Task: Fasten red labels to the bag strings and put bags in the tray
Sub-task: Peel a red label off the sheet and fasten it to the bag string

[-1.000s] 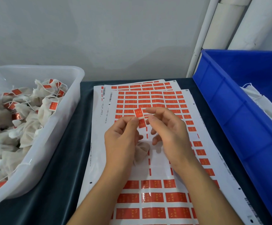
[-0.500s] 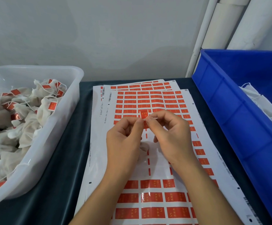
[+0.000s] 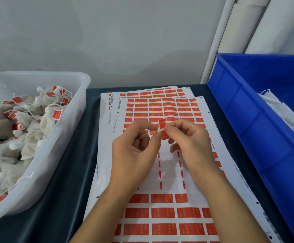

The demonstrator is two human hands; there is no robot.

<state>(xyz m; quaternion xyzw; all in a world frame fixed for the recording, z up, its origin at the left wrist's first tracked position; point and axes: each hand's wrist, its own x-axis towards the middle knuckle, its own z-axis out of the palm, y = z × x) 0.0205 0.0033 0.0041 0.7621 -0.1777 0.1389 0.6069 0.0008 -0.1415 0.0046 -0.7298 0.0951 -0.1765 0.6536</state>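
While both hands work over the middle of the counter (image 3: pixel 69 172), the left hand (image 3: pixel 134 153) pinches a thin white string (image 3: pixel 148 133) between thumb and forefinger, the other fingers curled. The right hand (image 3: pixel 188 142) pinches the red label (image 3: pixel 163 128) with its fingertips, so each grip is closed on a small thing. The label stands upright between the two hands and the string crosses its middle, touching it. I cannot tell if the label is already folded around the string. The bag of this string is mostly hidden behind the left hand.

Under the hands lie the label sheets (image 3: pixel 160 214), white with rows of red labels; the middle rows are already peeled off. At 9 o'clock from the hands stands the clear tray (image 3: pixel 76 95), full of white bags (image 3: pixel 28 130) that carry red labels. At 3 o'clock is a blue bin (image 3: pixel 248 123), with some white bags without labels (image 3: pixel 286 113) inside near its right side. At 12 o'clock is a grey wall (image 3: pixel 125 41).
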